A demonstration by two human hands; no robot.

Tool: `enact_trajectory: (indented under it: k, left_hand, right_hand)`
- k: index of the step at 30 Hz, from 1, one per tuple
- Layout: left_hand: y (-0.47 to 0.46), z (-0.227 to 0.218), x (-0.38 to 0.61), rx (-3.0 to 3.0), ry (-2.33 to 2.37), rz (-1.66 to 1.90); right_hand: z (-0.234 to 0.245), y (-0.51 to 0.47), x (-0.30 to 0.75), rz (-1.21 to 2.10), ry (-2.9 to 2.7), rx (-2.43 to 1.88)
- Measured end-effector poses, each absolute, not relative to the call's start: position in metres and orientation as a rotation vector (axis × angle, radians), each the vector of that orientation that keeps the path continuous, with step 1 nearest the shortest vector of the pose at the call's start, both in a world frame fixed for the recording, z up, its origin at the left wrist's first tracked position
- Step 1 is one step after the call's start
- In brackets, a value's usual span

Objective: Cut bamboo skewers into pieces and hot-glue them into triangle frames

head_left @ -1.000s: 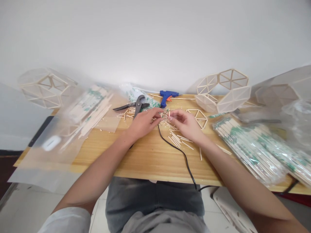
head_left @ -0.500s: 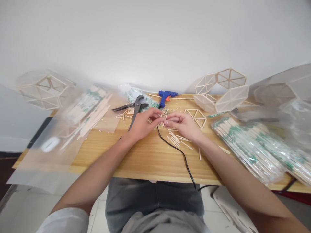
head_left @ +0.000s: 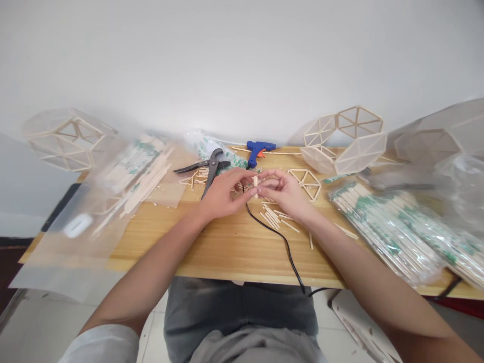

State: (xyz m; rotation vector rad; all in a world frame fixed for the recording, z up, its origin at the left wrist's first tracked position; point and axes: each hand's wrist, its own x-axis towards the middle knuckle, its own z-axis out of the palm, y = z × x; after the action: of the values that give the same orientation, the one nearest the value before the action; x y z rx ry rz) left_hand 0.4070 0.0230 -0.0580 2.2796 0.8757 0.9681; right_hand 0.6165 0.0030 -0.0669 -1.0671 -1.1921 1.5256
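Note:
Short wooden sticks (head_left: 255,186) stand upright, side by side, pinched between the fingertips of both hands. My left hand (head_left: 229,192) closes on them from the left, my right hand (head_left: 283,191) from the right. How many sticks there are is hard to tell. Loose cut sticks (head_left: 270,217) lie on the table just below my right hand. Beyond its wrist rests a flat stick frame with spokes (head_left: 307,182). Grey-handled pliers (head_left: 214,166) lie open beside my left hand. Behind both hands is a blue glue gun (head_left: 257,151) with an orange trigger.
A black cable (head_left: 285,242) runs over the table's front edge. Stick-and-paper polyhedra stand at the left (head_left: 71,138) and right (head_left: 346,141). Plastic packs of sticks (head_left: 385,229) fill the right side. Translucent sheets (head_left: 94,242) and a white case (head_left: 78,225) lie at left.
The sticks between my fingertips, earlier uneven and apart, are now lined up together and upright. My fingers have shifted slightly around them.

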Motion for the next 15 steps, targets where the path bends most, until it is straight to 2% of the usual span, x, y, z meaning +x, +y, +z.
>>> enact_trajectory:
  k: [11, 13, 15]
  left_hand:
    - [0.023, -0.053, 0.403, 2.466, 0.961, 0.797]
    - [0.022, -0.053, 0.402, 2.471, 0.978, 0.807]
    - [0.023, -0.053, 0.399, 2.470, 1.002, 0.823]
  right_hand:
    - [-0.065, 0.002, 0.618, 1.568, -1.196, -1.078]
    - [-0.064, 0.003, 0.623, 1.432, -1.330, -1.128]
    - [-0.062, 0.004, 0.630, 1.115, -1.561, -1.228]
